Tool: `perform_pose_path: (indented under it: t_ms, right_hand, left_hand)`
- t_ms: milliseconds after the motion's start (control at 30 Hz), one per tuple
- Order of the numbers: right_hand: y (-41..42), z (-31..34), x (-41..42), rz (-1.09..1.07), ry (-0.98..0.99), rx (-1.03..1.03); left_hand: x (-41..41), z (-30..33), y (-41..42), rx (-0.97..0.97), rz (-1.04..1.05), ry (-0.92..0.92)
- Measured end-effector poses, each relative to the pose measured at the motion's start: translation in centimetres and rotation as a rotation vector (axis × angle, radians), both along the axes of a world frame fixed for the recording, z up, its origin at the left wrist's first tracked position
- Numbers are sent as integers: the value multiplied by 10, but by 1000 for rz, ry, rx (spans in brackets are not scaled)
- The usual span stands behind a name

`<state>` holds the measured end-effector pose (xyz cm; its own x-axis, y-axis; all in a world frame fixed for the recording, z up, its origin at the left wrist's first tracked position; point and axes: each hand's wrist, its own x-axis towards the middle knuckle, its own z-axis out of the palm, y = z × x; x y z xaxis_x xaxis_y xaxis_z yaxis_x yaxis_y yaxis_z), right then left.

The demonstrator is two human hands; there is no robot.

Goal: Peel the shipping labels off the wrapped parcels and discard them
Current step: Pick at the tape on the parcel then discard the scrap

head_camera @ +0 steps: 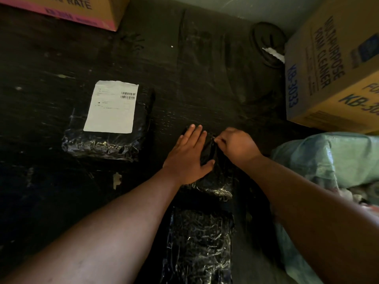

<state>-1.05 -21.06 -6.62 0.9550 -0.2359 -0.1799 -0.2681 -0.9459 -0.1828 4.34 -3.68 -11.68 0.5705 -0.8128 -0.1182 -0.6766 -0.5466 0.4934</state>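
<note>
Boxes: cardboard box [332, 64] at right, printed "MULTIPURPOSE FOAM CLEANER KB-3033", closed, contents not visible. Second carton [67, 11] top left, also closed. Green plastic bag [336, 160] right, partly open, contents unclear.

Left hand [189, 154] flat, fingers spread, pressing on the black-wrapped parcel [211, 183]. Right hand [235, 144] pinched narrow at the parcel's top edge; what it grips is too dark to tell.

Second parcel [102, 140] to the left, white shipping label [111, 107] on it. Third parcel [199, 242] nearest the camera. Dark floor [194, 78], dim.

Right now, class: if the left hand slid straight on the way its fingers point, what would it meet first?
The left hand points up-frame across the parcel. Beyond lies only dark floor; the way looks free, though depth is unclear.
</note>
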Motion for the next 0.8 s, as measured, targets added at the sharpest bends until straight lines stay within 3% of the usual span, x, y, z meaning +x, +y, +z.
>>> perform_pose_path:
  t_ms: [233, 500, 700, 800]
  right_hand:
    - [-4, 2, -8, -91, -99, 171]
    - [8, -3, -4, -51, -38, -38]
    - [3, 2, -10, -189, -146, 182]
    - [2, 3, -11, -131, -111, 148]
  left_hand:
    - [0, 1, 0, 13, -5, 1]
    - [0, -1, 0, -13, 1, -14]
    - [0, -1, 0, -4, -1, -21]
    - [0, 0, 2, -9, 0, -11]
